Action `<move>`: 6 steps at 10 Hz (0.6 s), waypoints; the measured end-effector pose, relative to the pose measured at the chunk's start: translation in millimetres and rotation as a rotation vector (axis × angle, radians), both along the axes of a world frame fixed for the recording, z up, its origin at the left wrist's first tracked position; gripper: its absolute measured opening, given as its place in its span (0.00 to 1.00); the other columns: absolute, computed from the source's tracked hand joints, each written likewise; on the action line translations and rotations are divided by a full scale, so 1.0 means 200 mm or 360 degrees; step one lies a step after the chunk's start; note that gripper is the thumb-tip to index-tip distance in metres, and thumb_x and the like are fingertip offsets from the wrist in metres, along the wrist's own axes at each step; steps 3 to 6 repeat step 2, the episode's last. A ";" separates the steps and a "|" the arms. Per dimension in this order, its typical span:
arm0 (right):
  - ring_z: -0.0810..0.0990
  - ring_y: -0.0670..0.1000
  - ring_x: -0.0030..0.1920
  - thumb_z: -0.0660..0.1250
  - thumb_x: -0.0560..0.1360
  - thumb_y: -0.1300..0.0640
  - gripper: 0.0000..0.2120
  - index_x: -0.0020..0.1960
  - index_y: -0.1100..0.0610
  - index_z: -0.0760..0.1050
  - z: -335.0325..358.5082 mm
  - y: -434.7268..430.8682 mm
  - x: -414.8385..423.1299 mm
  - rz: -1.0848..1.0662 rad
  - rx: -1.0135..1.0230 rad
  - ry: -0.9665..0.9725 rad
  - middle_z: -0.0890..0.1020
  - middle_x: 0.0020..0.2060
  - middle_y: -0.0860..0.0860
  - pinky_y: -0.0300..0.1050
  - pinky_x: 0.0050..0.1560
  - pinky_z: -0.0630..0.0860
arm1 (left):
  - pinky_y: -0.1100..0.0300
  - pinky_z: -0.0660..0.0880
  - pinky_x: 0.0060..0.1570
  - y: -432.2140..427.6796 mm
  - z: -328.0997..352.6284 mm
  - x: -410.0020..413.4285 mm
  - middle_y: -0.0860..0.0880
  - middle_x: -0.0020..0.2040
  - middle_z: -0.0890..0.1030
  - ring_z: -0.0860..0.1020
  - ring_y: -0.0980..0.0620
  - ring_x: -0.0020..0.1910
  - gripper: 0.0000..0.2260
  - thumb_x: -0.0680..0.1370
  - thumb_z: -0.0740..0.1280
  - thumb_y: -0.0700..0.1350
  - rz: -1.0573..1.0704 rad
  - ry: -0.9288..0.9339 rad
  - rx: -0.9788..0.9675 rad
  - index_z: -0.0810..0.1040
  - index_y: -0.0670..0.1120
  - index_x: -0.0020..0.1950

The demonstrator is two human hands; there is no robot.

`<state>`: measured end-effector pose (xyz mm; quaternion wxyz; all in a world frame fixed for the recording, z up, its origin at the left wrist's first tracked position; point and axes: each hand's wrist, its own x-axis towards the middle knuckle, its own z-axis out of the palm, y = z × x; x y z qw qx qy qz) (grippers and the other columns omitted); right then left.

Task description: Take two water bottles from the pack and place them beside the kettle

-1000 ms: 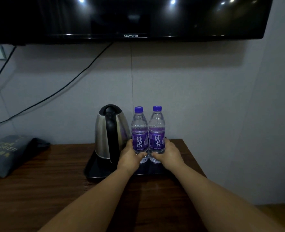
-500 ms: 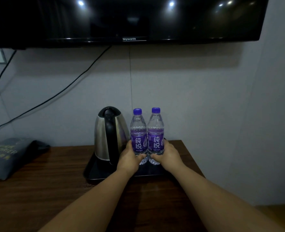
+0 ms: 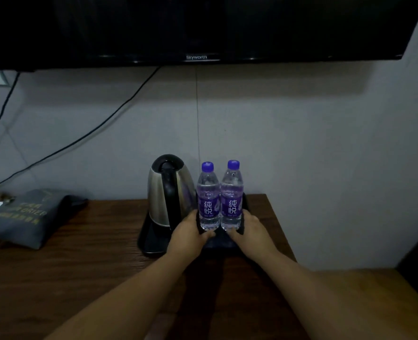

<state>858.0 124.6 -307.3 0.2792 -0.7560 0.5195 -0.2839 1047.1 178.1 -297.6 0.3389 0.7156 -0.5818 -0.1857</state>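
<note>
Two bottles: left bottle (image 3: 208, 197) and right bottle (image 3: 232, 196) stood touching, upright, just beside the kettle (image 3: 170, 190)
Grip: left hand (image 3: 190, 235) wrapped on the left bottle, right hand (image 3: 248, 231) on the right bottle
Left: release judged the only step remaining

Two upright purple-capped bottles (image 3: 220, 200) touching, just beside kettle (image 3: 170, 190)

"Skyworth" on the television (image 3: 196, 57); "纯悦" on both bottle labels (image 3: 208, 208).
</note>
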 end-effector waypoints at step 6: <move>0.73 0.55 0.68 0.69 0.77 0.43 0.29 0.74 0.49 0.66 0.56 0.27 -0.05 0.0041 0.0181 0.0298 0.74 0.69 0.54 0.52 0.65 0.74 | 0.47 0.73 0.69 0.28 0.54 -0.01 0.48 0.73 0.75 0.74 0.47 0.70 0.33 0.74 0.75 0.58 -0.0165 -0.0324 0.0347 0.69 0.51 0.76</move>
